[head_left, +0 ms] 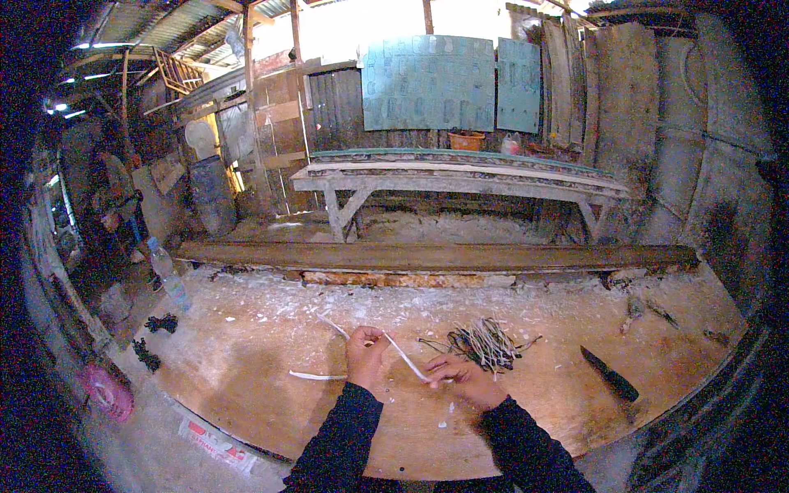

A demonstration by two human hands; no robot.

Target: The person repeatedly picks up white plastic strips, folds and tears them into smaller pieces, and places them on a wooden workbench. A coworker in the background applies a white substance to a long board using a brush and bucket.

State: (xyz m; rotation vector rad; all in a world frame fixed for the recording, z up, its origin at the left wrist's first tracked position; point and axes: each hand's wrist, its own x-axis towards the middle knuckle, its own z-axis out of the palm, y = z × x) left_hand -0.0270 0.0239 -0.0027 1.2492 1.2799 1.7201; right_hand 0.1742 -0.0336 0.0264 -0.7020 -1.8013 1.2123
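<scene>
My left hand [366,356] and my right hand [462,377] pinch the two ends of a thin white strip [404,356] that runs between them above a round wooden board [246,370]. A second white strip [316,376] lies on the board just left of my left hand. A loose bundle of thin pale and dark strips [485,343] rests on the board right beside my right hand. Both forearms wear dark sleeves.
A dark-handled knife [610,375] lies on the board to the right. A long wooden beam [436,256] borders the board's far side, with a wooden bench [460,181] behind it. A plastic bottle [168,275] stands at the left, a pink object [105,390] on the ground lower left.
</scene>
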